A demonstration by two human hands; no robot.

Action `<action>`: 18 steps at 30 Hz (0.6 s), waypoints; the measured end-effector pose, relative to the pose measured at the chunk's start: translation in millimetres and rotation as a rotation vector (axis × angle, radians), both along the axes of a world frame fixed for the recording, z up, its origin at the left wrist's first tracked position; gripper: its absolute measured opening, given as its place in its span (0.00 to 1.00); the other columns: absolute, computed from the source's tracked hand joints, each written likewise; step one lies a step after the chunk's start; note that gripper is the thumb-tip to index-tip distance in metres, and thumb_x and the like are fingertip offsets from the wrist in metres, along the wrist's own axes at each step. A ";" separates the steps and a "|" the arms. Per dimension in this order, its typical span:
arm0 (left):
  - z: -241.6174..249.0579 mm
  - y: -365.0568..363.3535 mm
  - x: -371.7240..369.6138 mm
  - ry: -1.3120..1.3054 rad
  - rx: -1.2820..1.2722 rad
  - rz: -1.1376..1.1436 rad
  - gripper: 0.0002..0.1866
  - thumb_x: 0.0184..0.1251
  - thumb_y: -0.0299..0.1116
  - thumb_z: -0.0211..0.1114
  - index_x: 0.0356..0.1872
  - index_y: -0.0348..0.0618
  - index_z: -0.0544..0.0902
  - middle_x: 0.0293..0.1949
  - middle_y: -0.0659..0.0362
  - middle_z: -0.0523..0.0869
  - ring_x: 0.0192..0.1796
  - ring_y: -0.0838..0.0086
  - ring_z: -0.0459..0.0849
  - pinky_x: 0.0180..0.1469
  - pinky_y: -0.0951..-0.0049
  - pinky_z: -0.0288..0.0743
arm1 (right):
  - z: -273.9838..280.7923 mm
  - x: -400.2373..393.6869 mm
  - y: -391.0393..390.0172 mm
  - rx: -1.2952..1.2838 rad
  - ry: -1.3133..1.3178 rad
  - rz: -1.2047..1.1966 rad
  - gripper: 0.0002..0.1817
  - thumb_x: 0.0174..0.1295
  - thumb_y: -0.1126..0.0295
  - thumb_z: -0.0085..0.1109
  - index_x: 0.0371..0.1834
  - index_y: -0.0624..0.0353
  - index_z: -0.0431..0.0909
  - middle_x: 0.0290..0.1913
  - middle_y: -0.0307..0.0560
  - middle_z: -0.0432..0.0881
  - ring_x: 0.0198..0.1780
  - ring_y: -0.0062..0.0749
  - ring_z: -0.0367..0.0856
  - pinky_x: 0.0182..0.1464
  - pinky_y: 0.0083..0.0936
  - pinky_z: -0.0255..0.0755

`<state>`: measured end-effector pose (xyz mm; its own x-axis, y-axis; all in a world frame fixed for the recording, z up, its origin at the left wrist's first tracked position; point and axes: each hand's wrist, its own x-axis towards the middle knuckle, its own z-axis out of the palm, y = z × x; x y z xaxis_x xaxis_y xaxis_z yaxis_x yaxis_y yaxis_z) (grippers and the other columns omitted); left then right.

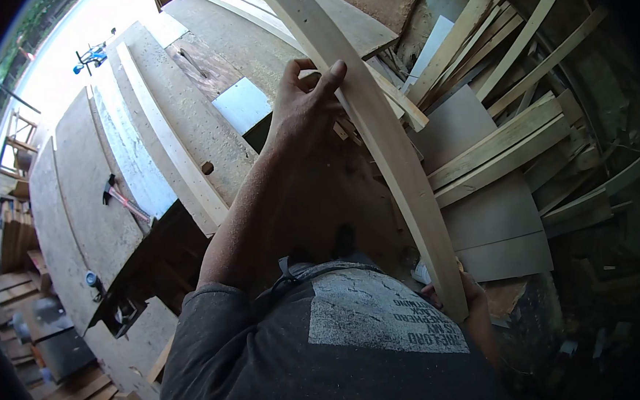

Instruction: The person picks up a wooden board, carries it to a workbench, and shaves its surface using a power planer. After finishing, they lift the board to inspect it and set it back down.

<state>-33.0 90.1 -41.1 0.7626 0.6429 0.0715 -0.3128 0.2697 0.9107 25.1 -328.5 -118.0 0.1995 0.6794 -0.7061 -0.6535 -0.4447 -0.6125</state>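
Note:
A long pale wooden plank (382, 137) slants across the view from the top middle to the lower right, held up in front of my body. My left hand (306, 98) is closed on its upper part, the thumb laid over the near face and the fingers partly hidden behind. At the plank's lower end, beside my shirt, my right hand (474, 297) grips the edge; most of its fingers are hidden by the wood. Left of my forearm, another long narrow board (166, 136) lies on the workbench (203, 82).
A claw hammer (118, 198) and a tape measure (92, 280) lie on the bench at the left. Blue clamp-like hardware (90, 58) sits at its far end. Stacked offcuts (500, 145) and leaning strips crowd the right. More boards (76, 398) lie at lower left.

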 end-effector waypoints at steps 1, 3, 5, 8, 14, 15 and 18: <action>11.4 -2.0 -4.2 0.058 0.067 0.069 0.26 0.69 0.47 0.66 0.53 0.36 0.71 0.43 0.51 0.85 0.44 0.73 0.85 0.46 0.73 0.79 | 11.5 -4.2 6.5 0.022 -0.006 -0.056 0.45 0.63 0.34 0.48 0.40 0.80 0.79 0.19 0.49 0.73 0.21 0.30 0.73 0.23 0.24 0.68; 15.4 -1.7 -6.9 0.080 0.146 0.186 0.25 0.68 0.50 0.65 0.50 0.39 0.72 0.38 0.54 0.86 0.38 0.75 0.86 0.39 0.79 0.79 | -22.8 13.5 -16.5 0.154 0.148 -0.006 0.45 0.64 0.36 0.45 0.47 0.83 0.74 0.26 0.58 0.76 0.23 0.36 0.78 0.24 0.26 0.73; 12.2 5.4 -9.4 0.043 0.100 0.183 0.24 0.69 0.51 0.64 0.49 0.40 0.73 0.36 0.55 0.85 0.35 0.77 0.85 0.36 0.79 0.78 | -45.0 27.3 -26.9 0.288 0.301 0.039 0.47 0.66 0.38 0.42 0.55 0.86 0.69 0.32 0.67 0.79 0.26 0.42 0.83 0.24 0.27 0.77; 2.6 19.5 -13.6 -0.008 0.067 0.179 0.22 0.71 0.52 0.61 0.48 0.43 0.74 0.34 0.58 0.84 0.30 0.79 0.84 0.30 0.79 0.77 | -49.4 33.5 -23.4 0.370 0.328 0.168 0.44 0.66 0.41 0.43 0.54 0.86 0.69 0.30 0.67 0.79 0.27 0.43 0.84 0.25 0.29 0.78; -12.5 42.0 -22.2 0.006 0.116 0.224 0.23 0.75 0.55 0.53 0.49 0.43 0.74 0.35 0.58 0.84 0.29 0.77 0.84 0.30 0.76 0.79 | -40.2 31.1 -4.6 0.344 0.294 0.214 0.45 0.66 0.39 0.43 0.52 0.84 0.72 0.29 0.63 0.80 0.26 0.41 0.84 0.28 0.28 0.79; -12.1 45.2 -24.6 0.017 0.115 0.204 0.26 0.75 0.57 0.49 0.53 0.42 0.75 0.37 0.55 0.84 0.33 0.74 0.86 0.34 0.72 0.81 | -15.9 24.7 16.9 0.081 0.118 0.249 0.45 0.65 0.36 0.43 0.51 0.82 0.74 0.29 0.60 0.80 0.27 0.39 0.84 0.28 0.27 0.79; -8.5 53.0 -33.8 0.051 -0.100 0.114 0.38 0.74 0.66 0.39 0.63 0.39 0.71 0.46 0.47 0.84 0.48 0.64 0.86 0.52 0.59 0.80 | -25.9 28.5 27.3 -0.028 -0.161 0.287 0.45 0.64 0.32 0.45 0.49 0.75 0.78 0.28 0.54 0.81 0.27 0.35 0.83 0.29 0.24 0.77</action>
